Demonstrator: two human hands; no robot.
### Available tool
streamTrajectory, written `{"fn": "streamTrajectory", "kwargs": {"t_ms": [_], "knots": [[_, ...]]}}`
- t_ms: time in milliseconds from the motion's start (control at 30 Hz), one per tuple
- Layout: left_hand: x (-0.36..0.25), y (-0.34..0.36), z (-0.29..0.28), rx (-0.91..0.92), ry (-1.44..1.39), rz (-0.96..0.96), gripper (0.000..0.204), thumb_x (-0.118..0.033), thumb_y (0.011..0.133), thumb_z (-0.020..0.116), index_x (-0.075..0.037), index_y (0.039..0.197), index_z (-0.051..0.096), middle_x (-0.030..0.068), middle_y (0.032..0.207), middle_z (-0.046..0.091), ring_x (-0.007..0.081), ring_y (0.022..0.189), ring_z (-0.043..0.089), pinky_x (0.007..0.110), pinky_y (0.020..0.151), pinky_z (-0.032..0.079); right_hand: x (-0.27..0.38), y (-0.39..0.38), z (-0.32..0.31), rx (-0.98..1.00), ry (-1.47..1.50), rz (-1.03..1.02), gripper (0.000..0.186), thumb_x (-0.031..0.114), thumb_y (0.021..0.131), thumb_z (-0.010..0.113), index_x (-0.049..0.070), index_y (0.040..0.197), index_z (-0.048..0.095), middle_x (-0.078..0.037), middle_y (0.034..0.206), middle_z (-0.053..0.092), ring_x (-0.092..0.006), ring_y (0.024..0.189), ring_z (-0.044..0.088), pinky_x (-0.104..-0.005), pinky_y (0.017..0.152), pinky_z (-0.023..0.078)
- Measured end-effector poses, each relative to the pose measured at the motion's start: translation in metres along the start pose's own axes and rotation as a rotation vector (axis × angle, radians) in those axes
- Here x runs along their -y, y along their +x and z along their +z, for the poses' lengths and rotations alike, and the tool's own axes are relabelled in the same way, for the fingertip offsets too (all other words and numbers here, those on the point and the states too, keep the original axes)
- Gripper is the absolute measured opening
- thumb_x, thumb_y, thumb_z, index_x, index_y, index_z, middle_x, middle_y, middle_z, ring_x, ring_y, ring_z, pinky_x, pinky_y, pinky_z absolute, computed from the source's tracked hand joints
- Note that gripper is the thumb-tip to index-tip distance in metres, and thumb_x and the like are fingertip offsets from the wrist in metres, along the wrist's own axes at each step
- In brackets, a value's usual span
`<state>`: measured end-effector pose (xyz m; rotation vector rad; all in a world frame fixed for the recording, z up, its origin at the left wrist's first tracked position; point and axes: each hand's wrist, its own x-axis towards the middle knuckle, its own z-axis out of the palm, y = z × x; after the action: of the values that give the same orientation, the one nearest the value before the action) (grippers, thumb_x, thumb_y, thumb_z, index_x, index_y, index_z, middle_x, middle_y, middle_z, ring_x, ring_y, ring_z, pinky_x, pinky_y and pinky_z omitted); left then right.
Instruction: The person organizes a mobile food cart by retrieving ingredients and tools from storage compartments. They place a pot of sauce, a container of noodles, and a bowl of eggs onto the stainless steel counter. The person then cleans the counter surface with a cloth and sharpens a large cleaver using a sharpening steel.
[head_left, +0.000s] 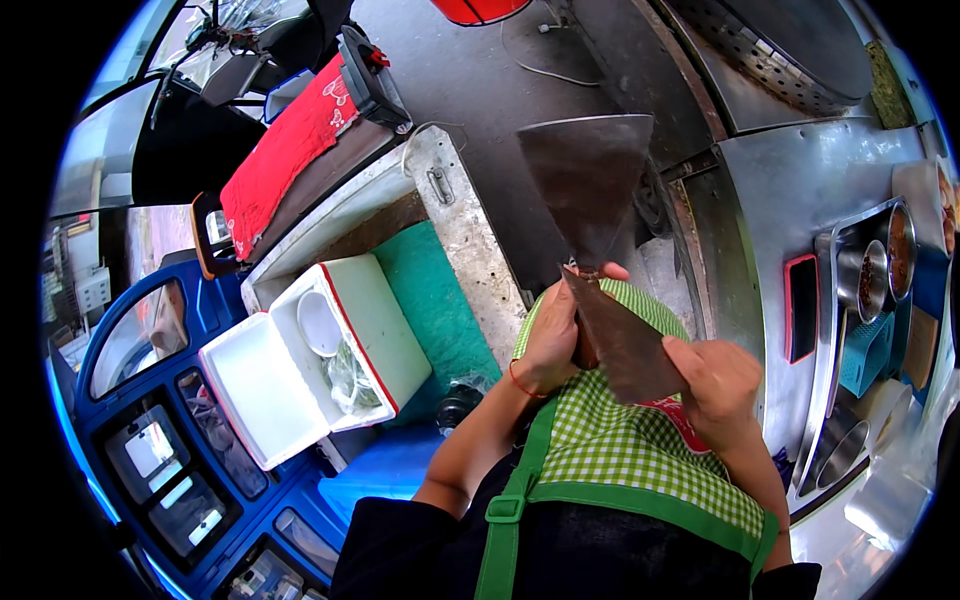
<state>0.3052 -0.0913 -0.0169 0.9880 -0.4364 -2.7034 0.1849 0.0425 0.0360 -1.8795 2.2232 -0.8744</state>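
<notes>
A wide metal scraper (585,175) with a dark, flared blade points away from me, its broad edge farthest off. My left hand (553,340) is closed around its reddish-brown handle, just below the blade's narrow end. A second dark, flat piece (625,345), shaped like a flared plate, lies across in front of that handle. Its narrow end meets my left fingers, which hide how it joins anything there. My right hand (715,385) pinches this plate's broad near corner between thumb and fingers. Both pieces are above my green checked apron (600,440).
To the left, a white foam box (390,330) stands with its lid open, beside a blue plastic organizer (180,400). At right, a metal counter (765,190) carries a red-edged phone (801,308), steel bowls (862,278) and a teal basket (866,355). A red bucket (480,8) stands ahead.
</notes>
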Motion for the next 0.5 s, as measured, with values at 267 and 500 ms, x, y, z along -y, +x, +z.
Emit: {"fn": "streamTrajectory", "kwargs": {"t_ms": [267, 500], "knots": [[0.011, -0.014, -0.004, 0.222, -0.098, -0.153, 0.053, -0.043, 0.091, 0.025, -0.001, 0.121, 0.038, 0.0033, 0.076, 0.058, 0.0071, 0.063, 0.055, 0.017, 0.053, 0.042, -0.005, 0.011, 0.014, 0.131, -0.005, -0.068, 0.029, 0.007, 0.06, 0.057, 0.004, 0.089, 0.058, -0.004, 0.056, 0.045, -0.0192, 0.049, 0.047, -0.0309, 0.045, 0.035], [0.013, -0.014, 0.014, -0.03, -0.229, -0.301, 0.055, -0.045, 0.091, 0.02, -0.004, 0.124, 0.035, 0.0032, 0.082, 0.057, 0.0066, 0.05, 0.05, 0.019, 0.042, 0.04, -0.025, 0.007, 0.043, 0.032, 0.052, -0.143, 0.022, 0.009, 0.064, 0.053, 0.006, 0.085, 0.057, -0.001, 0.05, 0.038, -0.0154, 0.043, 0.043, -0.0291, 0.04, 0.032]]}}
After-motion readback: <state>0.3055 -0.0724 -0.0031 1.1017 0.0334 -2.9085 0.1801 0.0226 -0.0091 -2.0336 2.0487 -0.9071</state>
